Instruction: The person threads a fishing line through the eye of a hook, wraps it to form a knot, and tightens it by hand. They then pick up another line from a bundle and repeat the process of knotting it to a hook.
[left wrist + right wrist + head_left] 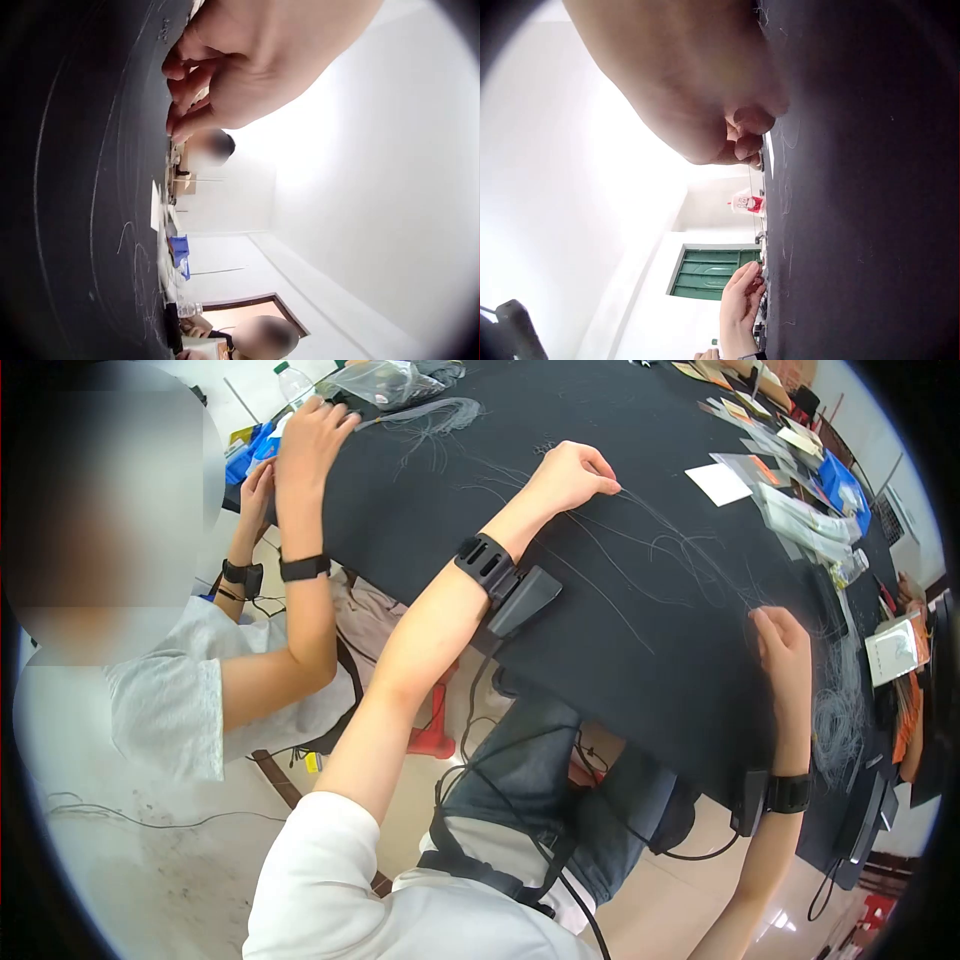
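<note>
Thin, pale, hair-like strands (668, 538) stretch over the black table between my two hands. My left hand (570, 478) pinches one end of them between thumb and forefinger, low over the table. In the left wrist view its fingertips (177, 129) come down to the table surface. At the near right, my right hand (787, 645) pinches the other end with thumb and forefinger. The right wrist view shows curled fingers (751, 131) close to the tabletop, with the strands between them hidden. More loose strands (600, 575) lie spread on the table below my left hand.
A tangled bundle of strands (838, 720) lies right of my right hand. White cards (718, 484), plastic bags (810, 520) and a blue bin (845, 490) line the right side. At left, another person's hands (312, 445) work near a second strand bundle (445, 415) and a bottle (293, 385).
</note>
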Demonstrator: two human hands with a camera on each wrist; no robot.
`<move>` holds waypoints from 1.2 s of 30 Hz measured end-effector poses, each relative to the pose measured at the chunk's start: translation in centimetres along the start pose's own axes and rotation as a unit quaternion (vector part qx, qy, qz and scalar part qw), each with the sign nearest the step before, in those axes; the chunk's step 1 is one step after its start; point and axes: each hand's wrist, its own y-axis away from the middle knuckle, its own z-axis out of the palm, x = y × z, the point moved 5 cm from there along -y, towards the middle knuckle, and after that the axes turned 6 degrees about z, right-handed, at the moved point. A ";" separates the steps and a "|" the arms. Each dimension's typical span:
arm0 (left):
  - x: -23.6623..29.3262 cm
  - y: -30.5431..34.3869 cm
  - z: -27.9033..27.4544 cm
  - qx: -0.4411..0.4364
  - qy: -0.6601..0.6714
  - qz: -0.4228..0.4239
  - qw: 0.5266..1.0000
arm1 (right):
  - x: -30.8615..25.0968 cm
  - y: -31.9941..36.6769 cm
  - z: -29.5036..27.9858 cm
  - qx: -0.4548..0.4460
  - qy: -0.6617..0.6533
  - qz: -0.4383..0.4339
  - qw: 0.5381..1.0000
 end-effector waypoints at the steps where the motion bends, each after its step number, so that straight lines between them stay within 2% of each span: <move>1: -0.3 -0.1 -0.5 -0.004 0.001 -0.002 1.000 | 0.1 0.0 0.1 -0.006 0.004 0.002 1.000; 4: -1.4 -0.4 -2.6 -0.011 0.003 -0.021 1.000 | 0.0 0.1 0.6 -0.030 0.004 0.003 1.000; 8: -4.5 -1.2 -5.5 -0.013 -0.091 -0.038 0.995 | 0.4 0.0 0.9 -0.033 0.017 -0.007 0.999; 13: -5.2 -1.4 -6.9 -0.040 -0.195 -0.047 0.979 | 0.3 0.0 0.6 -0.021 0.011 -0.011 1.000; 15: -5.5 -2.1 -7.5 -0.036 -0.235 -0.050 0.970 | 0.2 0.0 0.2 -0.005 0.009 -0.015 1.000; 19: -7.0 -3.4 -7.8 -0.074 -0.314 -0.030 0.946 | 1.4 -0.9 -1.5 0.104 -0.004 -0.052 0.993; 21: -7.2 -3.9 -8.0 -0.062 -0.301 -0.013 0.951 | 1.4 -0.9 -2.0 0.149 -0.006 -0.082 0.985; 27: -8.0 -5.4 -7.9 -0.041 -0.259 -0.010 0.965 | 1.2 -0.6 -2.7 0.204 0.011 -0.068 0.976; 32: -8.9 -8.0 -7.6 -0.041 -0.265 0.035 0.963 | 1.0 -0.2 -2.4 0.194 0.017 -0.049 0.980; 36: -10.1 -9.5 -7.2 -0.046 -0.277 -0.006 0.960 | 1.3 -0.3 -2.4 0.193 0.025 -0.035 0.980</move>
